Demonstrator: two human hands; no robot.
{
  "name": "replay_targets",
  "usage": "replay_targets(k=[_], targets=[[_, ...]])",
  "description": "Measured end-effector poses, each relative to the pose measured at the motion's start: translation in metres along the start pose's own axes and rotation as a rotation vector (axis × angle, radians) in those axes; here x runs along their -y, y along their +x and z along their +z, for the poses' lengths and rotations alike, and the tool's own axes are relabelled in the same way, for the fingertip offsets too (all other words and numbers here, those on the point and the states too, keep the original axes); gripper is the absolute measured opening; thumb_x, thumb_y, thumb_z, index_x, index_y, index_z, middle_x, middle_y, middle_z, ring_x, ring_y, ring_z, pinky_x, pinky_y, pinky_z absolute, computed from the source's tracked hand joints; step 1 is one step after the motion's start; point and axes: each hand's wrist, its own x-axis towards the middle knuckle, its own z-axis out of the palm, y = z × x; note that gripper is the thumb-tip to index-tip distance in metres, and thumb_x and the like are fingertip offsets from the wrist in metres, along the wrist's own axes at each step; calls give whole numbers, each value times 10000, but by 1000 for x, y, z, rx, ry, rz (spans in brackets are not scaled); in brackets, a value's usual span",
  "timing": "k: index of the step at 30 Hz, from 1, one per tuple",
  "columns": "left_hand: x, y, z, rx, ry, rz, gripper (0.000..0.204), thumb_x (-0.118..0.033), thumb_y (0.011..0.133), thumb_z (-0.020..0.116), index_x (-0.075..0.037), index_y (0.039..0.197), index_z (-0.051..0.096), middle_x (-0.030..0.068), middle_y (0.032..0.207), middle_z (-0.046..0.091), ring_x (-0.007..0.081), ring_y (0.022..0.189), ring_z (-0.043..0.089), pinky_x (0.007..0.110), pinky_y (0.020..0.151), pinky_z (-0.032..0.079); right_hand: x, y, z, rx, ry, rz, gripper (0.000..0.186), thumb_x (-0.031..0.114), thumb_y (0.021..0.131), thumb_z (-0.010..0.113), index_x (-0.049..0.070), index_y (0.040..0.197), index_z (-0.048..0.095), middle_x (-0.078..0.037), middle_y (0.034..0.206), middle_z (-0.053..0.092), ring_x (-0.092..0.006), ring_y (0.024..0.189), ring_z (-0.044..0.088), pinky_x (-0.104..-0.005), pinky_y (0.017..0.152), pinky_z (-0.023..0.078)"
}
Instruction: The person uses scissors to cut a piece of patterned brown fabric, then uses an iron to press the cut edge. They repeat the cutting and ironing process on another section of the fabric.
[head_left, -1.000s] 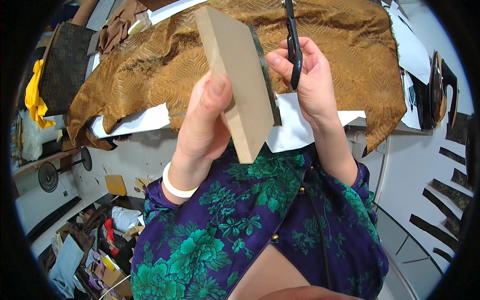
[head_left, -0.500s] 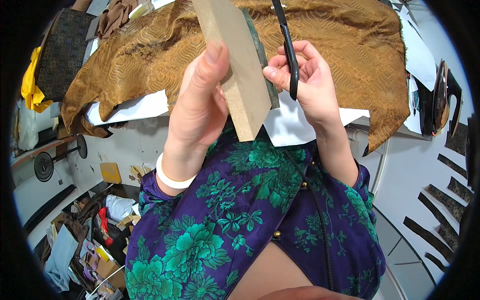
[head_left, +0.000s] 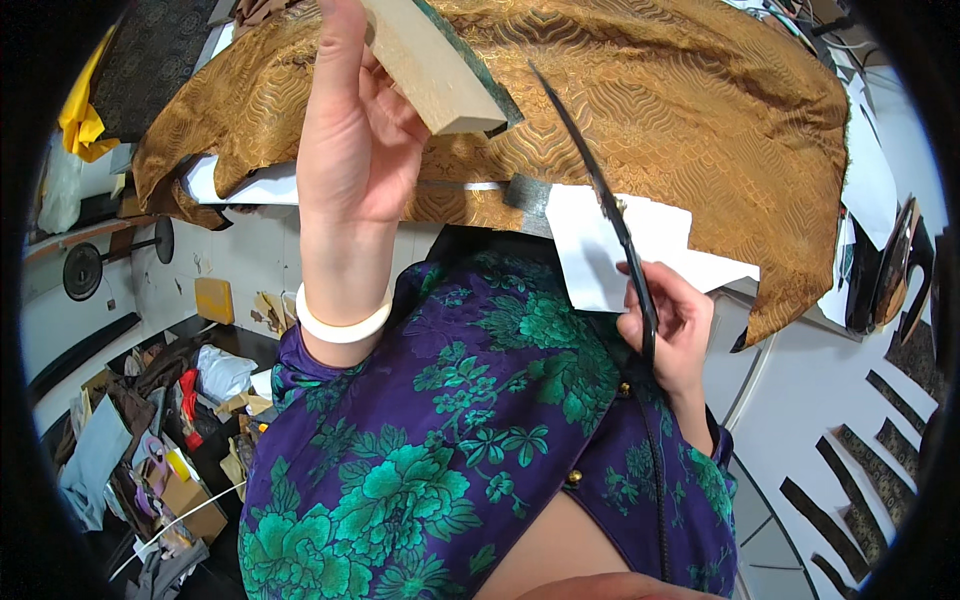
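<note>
**Board aloft in the left, scissors low in the right, brocade beneath both**

Left hand (head_left: 350, 150) grasps a thick, pale board (head_left: 440, 80) above the near left part of the gold-brown brocade (head_left: 720, 130). Thumb along one side, the fingers partly hidden behind; board tilted, its far end cut off by the frame. A dark green facing (head_left: 470, 60) shows along the side toward the brocade's middle. Grip at the side probably leaves that facing untouched.

Right hand (head_left: 675, 325) grasps black-handled scissors (head_left: 608, 200) just off the brocade's near edge. Blades slant up over the cloth, tips away from the body, likely for safety; seen nearly edge-on, they look together. Cannot tell whether any finger sits inside a loop. Scissors and board well apart, presumably so neither fouls the other.

White paper (head_left: 585, 250) overhangs the brocade's near edge, below the blades; a dark grey strip (head_left: 527, 195) lies just left of it. Brocade is rumpled, its corners hanging down.

Surroundings: yellow cloth (head_left: 85, 130) left of the brocade; black discs on a bar (head_left: 83, 272) and a jumbled heap of scraps (head_left: 150, 450) below its left end. Beyond its right end, what looks like a clothes iron (head_left: 893, 265); lower down, dark fabric strips (head_left: 822, 528) on a white surface.
</note>
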Motion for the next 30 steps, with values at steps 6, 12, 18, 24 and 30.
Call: replay_targets(k=[6, 12, 18, 24, 30], targets=[[2, 4, 3, -11, 73, 85, 635, -563, 993, 582, -116, 1437, 501, 45, 1323, 642, 199, 1215, 634, 412, 1004, 548, -7, -2, 1, 100, 45, 36, 538, 76, 771, 879, -128, 1202, 629, -23, 971, 576, -37, 754, 519, -182, 630, 390], [11, 4, 14, 69, -61, 63, 449, -486, 1024, 575, -137, 1306, 598, 0, 1071, 725, 111, 906, 705, 264, 745, 589, -7, 4, 5, 161, 242, 153, 489, 51, 832, 812, -117, 1252, 627, -19, 920, 591, -55, 758, 545, -198, 658, 430], [12, -4, 27, -17, -73, 33, 438, -479, 1028, 572, -145, 1310, 598, -10, 1044, 725, 95, 875, 702, 251, 714, 583, -6, 4, 3, 180, 302, 205, 466, 36, 853, 781, -113, 1266, 623, -18, 909, 608, -60, 774, 564, -197, 668, 448], [7, -7, 33, 41, -117, 22, 433, -454, 1036, 571, -146, 1340, 581, -6, 1079, 725, 104, 896, 706, 263, 744, 589, -8, 3, 4, 185, 309, 169, 471, 30, 852, 780, -119, 1269, 619, -23, 913, 606, -63, 767, 568, -192, 653, 448], [18, -2, 30, -34, -49, 85, 459, -432, 1038, 577, -139, 1390, 552, 3, 1126, 719, 99, 948, 700, 257, 788, 586, -8, 4, 4, 186, 302, 169, 461, 6, 853, 779, -115, 1270, 622, -23, 921, 600, -60, 761, 568, -190, 645, 445]])
